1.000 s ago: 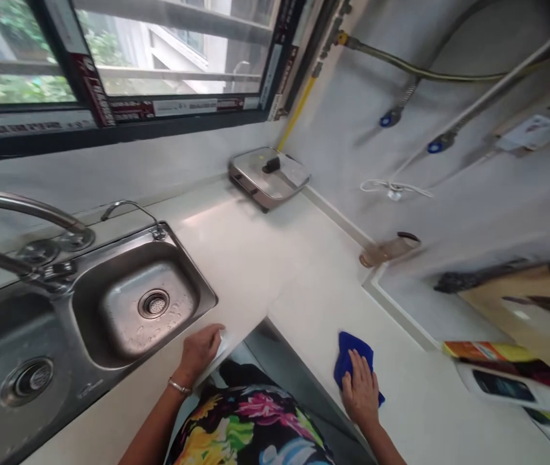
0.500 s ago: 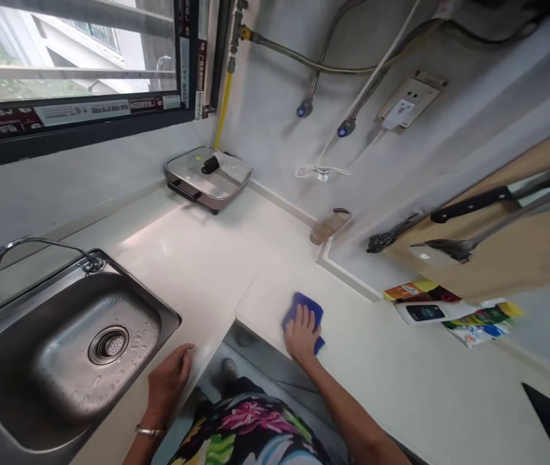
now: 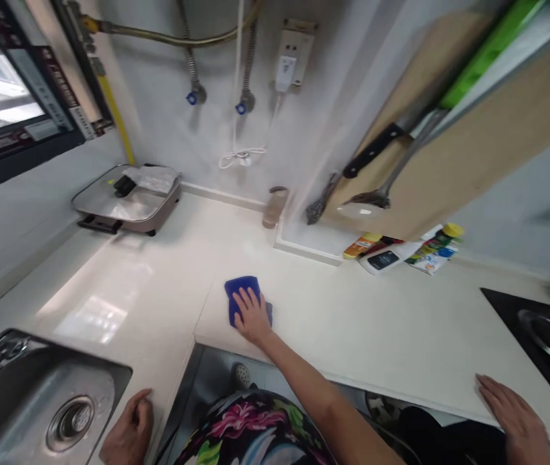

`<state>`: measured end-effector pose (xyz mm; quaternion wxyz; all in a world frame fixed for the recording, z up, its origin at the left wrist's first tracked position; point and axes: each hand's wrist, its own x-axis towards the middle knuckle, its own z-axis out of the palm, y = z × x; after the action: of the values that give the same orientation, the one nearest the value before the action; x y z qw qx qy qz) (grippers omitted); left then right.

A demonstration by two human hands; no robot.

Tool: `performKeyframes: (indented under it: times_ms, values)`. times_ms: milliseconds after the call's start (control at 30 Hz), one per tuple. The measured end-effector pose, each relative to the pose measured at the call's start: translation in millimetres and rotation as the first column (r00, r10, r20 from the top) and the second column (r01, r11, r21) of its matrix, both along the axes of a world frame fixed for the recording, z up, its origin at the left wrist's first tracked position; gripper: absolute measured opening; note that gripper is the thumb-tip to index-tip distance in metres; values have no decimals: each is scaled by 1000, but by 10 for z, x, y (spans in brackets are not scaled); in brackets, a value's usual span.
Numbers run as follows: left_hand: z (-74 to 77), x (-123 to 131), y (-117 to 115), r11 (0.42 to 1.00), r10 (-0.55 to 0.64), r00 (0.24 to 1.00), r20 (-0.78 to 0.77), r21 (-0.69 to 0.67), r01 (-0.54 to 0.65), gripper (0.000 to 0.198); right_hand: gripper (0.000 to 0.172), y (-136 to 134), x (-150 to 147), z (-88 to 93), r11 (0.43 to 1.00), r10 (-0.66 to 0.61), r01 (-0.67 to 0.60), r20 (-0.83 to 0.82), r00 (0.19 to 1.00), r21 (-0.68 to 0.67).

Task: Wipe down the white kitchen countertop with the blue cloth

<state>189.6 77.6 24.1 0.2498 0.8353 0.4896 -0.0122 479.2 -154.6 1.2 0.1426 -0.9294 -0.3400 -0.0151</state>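
Note:
My right hand (image 3: 253,318) presses on a folded blue cloth (image 3: 237,287), its fingers spread over the cloth and the thumb to one side. The cloth lies flat on the white counter (image 3: 352,329), just right of the seam near the inner corner. My left hand (image 3: 130,429) rests on the counter strip beside the sink, fingers curled in and nothing seen in them. Its lower part leaves the frame.
A steel sink (image 3: 121,373) is at the left. An electric pan (image 3: 132,219) stands in the back corner, a brownish jar (image 3: 275,206) by the wall. Utensils hang before a cutting board (image 3: 430,187). Another person's hand (image 3: 514,413) lies near the black cooktop (image 3: 512,323).
The view has turned to the right. My right hand has slid with the cloth toward the back wall and the seam. Another person's hand now shows at the right.

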Motion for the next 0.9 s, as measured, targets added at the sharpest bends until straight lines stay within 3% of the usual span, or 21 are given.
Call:
performKeyframes:
  times_ms: [100,233,367,500,700,800,900]
  values:
    - [50,218,-6,999,-33,999,17,-16,34,43,67,-384,68,-28,1000,-25,25,17,1000,-4]
    - [83,711,-92,971,-238,967,89,48,234,41,64,-943,247,-61,980,-195,197,59,979,-25]
    - [96,1314,-177,910,-403,906,127,162,382,37,60,-1544,392,-127,921,-380,387,108,919,-52]
    - [99,1756,-256,874,-479,870,118,161,459,35,58,-2202,337,-193,829,-543,555,148,827,-62]
    - [-7,1884,-316,904,-409,906,108,182,386,35,57,-3023,-64,-252,669,-721,743,214,658,-32]
    - [-38,1866,-311,911,-399,909,122,170,377,36,59,-3108,-336,-267,598,-773,801,247,584,-21]
    - [-36,1870,-312,913,-394,911,120,162,374,36,62,-2934,-651,-263,584,-770,810,277,576,-60]
